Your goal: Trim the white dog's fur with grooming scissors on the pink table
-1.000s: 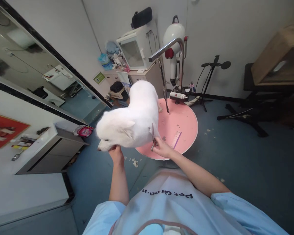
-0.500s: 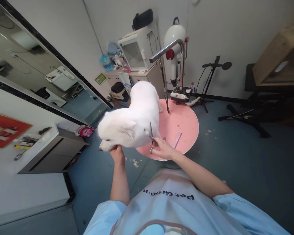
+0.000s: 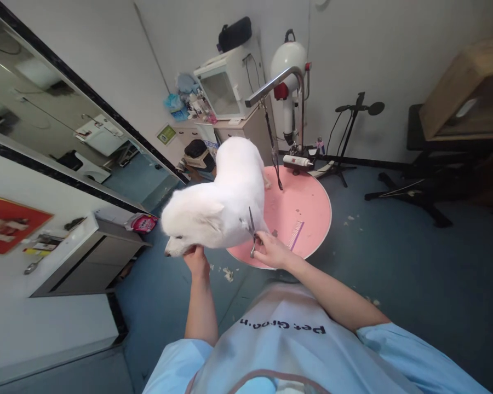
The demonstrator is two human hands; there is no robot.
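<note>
A fluffy white dog (image 3: 225, 200) stands on a round pink grooming table (image 3: 308, 210), its head leaning out past the left edge. My left hand (image 3: 196, 260) is cupped under the dog's chin, fingers closed round the jaw. My right hand (image 3: 271, 250) grips silver scissors (image 3: 251, 230), blades slightly apart and pointing up into the fur at the dog's neck and chest. A purple comb (image 3: 296, 234) lies on the table just right of that hand.
A metal grooming arm (image 3: 277, 82) with a hanging leash stands behind the dog, with a white stand dryer (image 3: 288, 60) at the back. Fur clippings (image 3: 227, 272) dot the blue floor. A grey cabinet (image 3: 90, 254) and wall mirror stand left; a black bench is right.
The scissor blades opened wider half a second ago and have since closed partway against the fur. My left hand stays under the chin. The view shifted slightly.
</note>
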